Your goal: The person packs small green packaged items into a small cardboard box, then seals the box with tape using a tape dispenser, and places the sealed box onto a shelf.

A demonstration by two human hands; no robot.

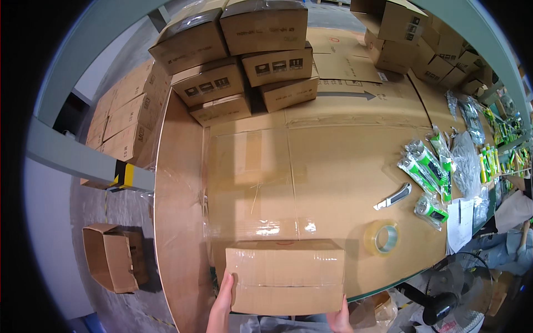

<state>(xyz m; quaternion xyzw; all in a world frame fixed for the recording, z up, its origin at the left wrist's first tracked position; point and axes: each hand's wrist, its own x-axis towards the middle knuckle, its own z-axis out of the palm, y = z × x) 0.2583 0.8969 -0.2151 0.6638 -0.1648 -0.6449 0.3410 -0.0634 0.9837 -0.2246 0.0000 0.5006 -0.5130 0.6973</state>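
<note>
A closed cardboard box (286,276), taped over its top, rests at the near edge of the cardboard-covered table (344,166). My left hand (223,299) is pressed flat against the box's left side. My right hand (338,319) grips its lower right corner. Both hands hold the box between them.
A roll of clear tape (382,237) and a utility knife (393,196) lie right of the box. Green-and-white packaged items (430,166) are spread at the right. Stacked cartons (244,61) fill the far left, more (400,33) far right. An open carton (111,258) sits on the floor left; a fan (455,283) stands lower right.
</note>
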